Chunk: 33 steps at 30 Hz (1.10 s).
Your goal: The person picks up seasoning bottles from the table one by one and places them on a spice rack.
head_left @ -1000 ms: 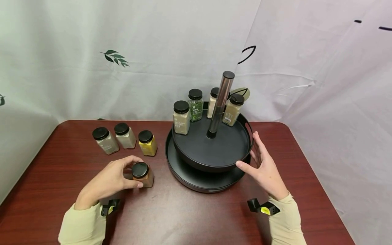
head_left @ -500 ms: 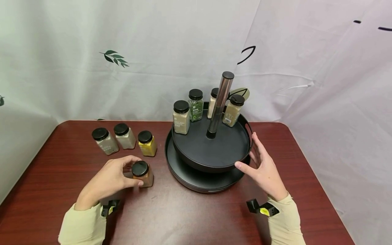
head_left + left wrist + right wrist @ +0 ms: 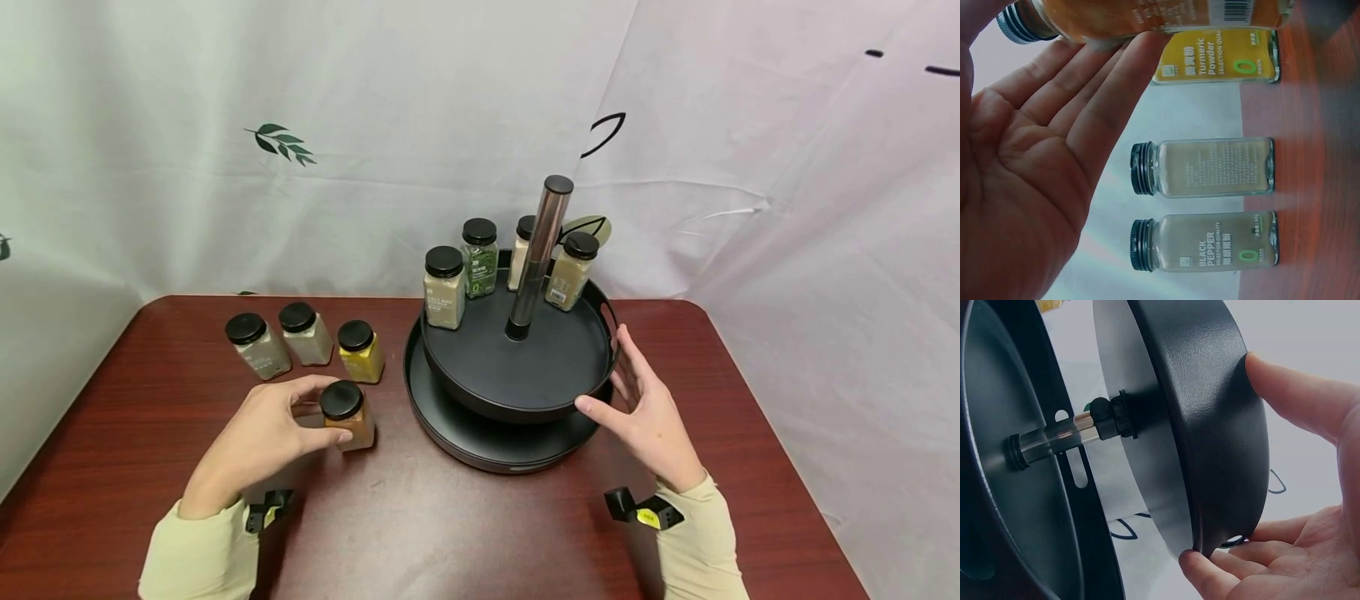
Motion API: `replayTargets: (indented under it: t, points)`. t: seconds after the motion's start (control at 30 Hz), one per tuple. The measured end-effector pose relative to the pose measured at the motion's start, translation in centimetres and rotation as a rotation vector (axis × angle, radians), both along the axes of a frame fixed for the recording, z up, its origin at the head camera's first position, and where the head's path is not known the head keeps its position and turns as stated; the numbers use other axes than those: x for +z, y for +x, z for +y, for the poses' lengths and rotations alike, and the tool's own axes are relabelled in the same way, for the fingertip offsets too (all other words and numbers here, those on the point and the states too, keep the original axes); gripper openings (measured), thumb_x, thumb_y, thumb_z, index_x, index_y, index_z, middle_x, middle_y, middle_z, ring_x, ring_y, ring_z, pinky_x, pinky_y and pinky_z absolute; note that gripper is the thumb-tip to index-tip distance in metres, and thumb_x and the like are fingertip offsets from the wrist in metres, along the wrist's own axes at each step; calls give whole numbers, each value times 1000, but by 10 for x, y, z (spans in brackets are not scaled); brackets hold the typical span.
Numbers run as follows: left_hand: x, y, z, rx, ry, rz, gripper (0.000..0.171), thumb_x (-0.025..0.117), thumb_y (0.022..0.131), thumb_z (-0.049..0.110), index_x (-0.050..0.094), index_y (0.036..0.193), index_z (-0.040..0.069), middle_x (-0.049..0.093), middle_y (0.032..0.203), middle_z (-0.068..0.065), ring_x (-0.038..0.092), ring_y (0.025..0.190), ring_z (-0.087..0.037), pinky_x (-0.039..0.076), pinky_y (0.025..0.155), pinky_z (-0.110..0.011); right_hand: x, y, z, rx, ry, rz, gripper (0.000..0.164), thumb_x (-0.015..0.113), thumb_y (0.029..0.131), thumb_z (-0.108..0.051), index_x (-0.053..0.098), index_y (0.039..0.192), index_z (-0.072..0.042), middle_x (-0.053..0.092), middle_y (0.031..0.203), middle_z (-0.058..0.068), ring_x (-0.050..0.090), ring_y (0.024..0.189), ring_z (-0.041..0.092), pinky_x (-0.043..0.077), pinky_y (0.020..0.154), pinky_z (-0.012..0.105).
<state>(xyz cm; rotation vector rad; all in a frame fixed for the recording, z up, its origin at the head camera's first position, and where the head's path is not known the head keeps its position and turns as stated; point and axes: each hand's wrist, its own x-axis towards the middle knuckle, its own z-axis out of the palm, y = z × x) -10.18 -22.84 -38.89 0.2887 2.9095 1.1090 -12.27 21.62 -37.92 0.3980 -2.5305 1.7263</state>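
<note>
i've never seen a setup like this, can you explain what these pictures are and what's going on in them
There is no machine here, just a person's two bare hands with a small camera strapped to each wrist. The wide view comes from a camera on the head, looking down at the table; the other views come from the wrists, so things look sideways.

The left hand grips a brown jar with a black lid. The right hand rests its thumb and fingers against the side of the black upper tray, which sits above a lower tray.

Four jars stand on the upper tray. On the table are a yellow turmeric jar and two paler jars, one labelled black pepper.
</note>
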Motion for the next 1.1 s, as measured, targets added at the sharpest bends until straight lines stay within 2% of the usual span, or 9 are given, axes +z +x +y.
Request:
replayTargets:
  t: [0.23, 0.4, 0.6, 0.67, 0.77, 0.87, 1.1]
  points:
    - [6, 3, 3, 51, -17, 51, 53, 89, 74, 46, 71, 119, 22, 72, 104, 9, 66, 100, -15, 53, 82, -37, 0, 0, 0, -1, 5, -4, 100, 78, 88, -8, 13, 162, -23, 13, 168, -1, 19, 152, 22, 31, 109, 12]
    - [14, 6, 6, 92, -12, 71, 58, 89, 74, 47, 71, 121, 17, 74, 102, 7, 65, 93, -15, 51, 76, -30, 0, 0, 0, 0, 7, -2, 100, 78, 88, -8, 12, 162, -16, 13, 168, 0, 20, 152, 22, 31, 109, 13]
    - [21, 8, 8, 113, 4, 150, 63, 89, 74, 45, 70, 126, 13, 74, 109, 0, 67, 102, -21, 50, 79, -30, 0, 0, 0, -2, 5, -1, 100, 78, 88, -8, 12, 162, -19, 13, 168, -1, 20, 152, 22, 31, 109, 13]
    - [22, 9, 9, 121, 14, 173, 61, 90, 74, 43, 70, 125, 16, 74, 107, 3, 68, 100, -18, 49, 79, -25, 0, 0, -1, -1, 3, -3, 100, 78, 88, -8, 13, 162, -22, 13, 168, -1, 20, 152, 22, 31, 109, 13]
    - [22, 9, 11, 131, 34, 203, 58, 91, 73, 40, 70, 123, 18, 73, 102, 8, 66, 94, -5, 47, 77, -18, 0, -1, -1, 0, 0, -5, 99, 78, 88, -9, 14, 161, -26, 14, 167, -1, 20, 152, 22, 31, 109, 12]
    - [24, 8, 13, 130, 52, 231, 55, 91, 73, 37, 71, 121, 18, 73, 100, 10, 63, 91, 3, 46, 77, -17, 0, -1, -1, -1, 0, -4, 99, 78, 88, -9, 13, 161, -27, 13, 168, -1, 20, 152, 22, 31, 110, 13]
    - [34, 4, 20, 116, 91, 314, 49, 93, 72, 27, 73, 116, 17, 73, 97, 10, 63, 88, 3, 45, 77, -14, 0, -1, 0, -2, 1, -2, 99, 78, 88, -9, 14, 161, -26, 12, 168, -1, 20, 152, 22, 31, 110, 13]
